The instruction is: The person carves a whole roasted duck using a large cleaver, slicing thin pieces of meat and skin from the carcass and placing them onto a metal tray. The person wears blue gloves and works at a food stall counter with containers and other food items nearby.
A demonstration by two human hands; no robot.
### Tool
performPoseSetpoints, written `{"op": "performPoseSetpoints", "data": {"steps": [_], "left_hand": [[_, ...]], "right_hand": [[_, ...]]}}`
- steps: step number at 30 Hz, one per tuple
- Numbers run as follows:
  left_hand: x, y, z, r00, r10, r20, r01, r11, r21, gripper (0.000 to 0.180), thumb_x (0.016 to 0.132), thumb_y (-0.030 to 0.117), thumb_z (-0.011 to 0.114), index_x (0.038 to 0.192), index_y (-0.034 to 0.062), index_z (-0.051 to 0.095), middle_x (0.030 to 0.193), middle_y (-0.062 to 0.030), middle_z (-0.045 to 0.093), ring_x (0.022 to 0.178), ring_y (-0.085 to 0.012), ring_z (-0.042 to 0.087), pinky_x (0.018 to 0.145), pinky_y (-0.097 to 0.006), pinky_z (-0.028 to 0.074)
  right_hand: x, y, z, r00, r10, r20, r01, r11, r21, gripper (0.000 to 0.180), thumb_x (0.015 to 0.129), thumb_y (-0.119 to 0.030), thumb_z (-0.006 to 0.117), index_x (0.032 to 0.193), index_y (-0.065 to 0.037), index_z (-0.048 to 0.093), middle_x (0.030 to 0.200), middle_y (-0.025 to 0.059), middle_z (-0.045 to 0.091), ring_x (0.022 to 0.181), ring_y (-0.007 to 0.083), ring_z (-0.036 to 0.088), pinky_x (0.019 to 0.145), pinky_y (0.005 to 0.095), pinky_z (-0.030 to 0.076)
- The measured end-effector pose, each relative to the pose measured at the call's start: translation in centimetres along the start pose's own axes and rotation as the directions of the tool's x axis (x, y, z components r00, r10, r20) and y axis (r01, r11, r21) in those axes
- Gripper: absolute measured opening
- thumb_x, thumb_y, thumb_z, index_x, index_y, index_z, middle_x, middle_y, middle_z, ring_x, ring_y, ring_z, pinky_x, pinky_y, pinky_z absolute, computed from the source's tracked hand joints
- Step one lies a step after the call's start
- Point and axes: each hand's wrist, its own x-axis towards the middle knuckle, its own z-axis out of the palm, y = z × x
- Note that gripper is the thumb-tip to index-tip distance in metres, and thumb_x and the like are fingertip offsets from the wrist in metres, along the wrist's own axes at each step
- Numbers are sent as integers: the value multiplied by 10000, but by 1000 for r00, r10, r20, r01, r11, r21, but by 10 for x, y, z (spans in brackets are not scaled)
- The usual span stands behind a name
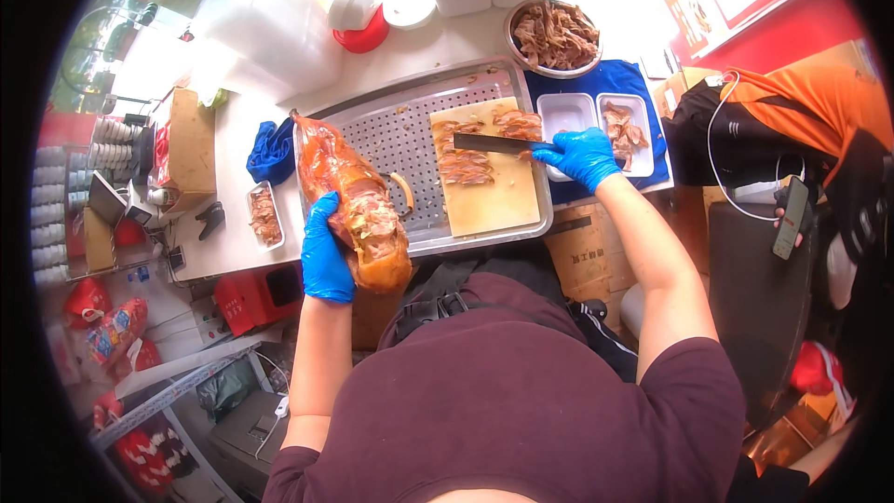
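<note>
Head view: the left hand point(328, 250) grips a roasted meat joint point(352, 191) at its right, overhanging the near edge of the tray point(391, 126); the right hand point(579, 158) clasps a square-ended knife point(494, 142), bare cutting board point(494, 210) near-left of it.

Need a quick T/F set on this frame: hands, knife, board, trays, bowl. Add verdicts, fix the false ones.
1. The right hand holds the knife. True.
2. The left hand rests on the cutting board. False: it grips a large piece of roast meat.
3. The cutting board lies on the metal tray. True.
4. The round bowl is empty. False: it is heaped with meat pieces.
5. The right-hand white tray sits on a blue cloth. True.
</note>
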Motion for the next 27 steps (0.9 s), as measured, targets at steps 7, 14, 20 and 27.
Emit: {"op": "performPoseSetpoints", "data": {"steps": [7, 14, 20, 27], "left_hand": [[-1, 0, 5, 999, 26, 36, -29, 996, 89, 538, 893, 318, 609, 1327, 29, 473, 1201, -167, 630, 1041, -309, 655, 938, -467, 532], [-11, 4, 27, 974, -74, 216, 77, 997, -9, 520, 889, 309, 630, 1288, 1, 501, 1124, -170, 655, 975, -290, 672, 899, -428, 549], [-33, 5, 67, 931, -173, 323, 202, 978, -59, 526, 892, 293, 594, 1331, 25, 485, 1187, -157, 636, 1065, -285, 641, 951, -424, 522], [-40, 11, 62, 922, -137, 363, 169, 984, -60, 496, 918, 282, 544, 1342, 34, 475, 1211, -162, 622, 1065, -289, 644, 940, -429, 531]], "right_hand": [[6, -6, -13, 999, 7, -54, -11, 997, -71, 586, 676, -736, 668, 681, -152, 718, 615, 113, 649, 576, 305, 651, 580, 396, 515], [30, -71, -91, 965, -79, -252, 169, 918, 359, 361, 957, -379, 562, 732, -117, 665, 666, 158, 618, 605, 336, 626, 517, 409, 465], [61, -180, -176, 865, -373, -336, 492, 764, 418, 310, 958, -289, 586, 730, -87, 642, 615, 136, 567, 550, 326, 581, 506, 386, 445], [64, -196, -179, 821, -437, -368, 560, 743, 367, 275, 925, -269, 638, 724, -81, 641, 617, 148, 558, 544, 345, 557, 498, 397, 430]]}}
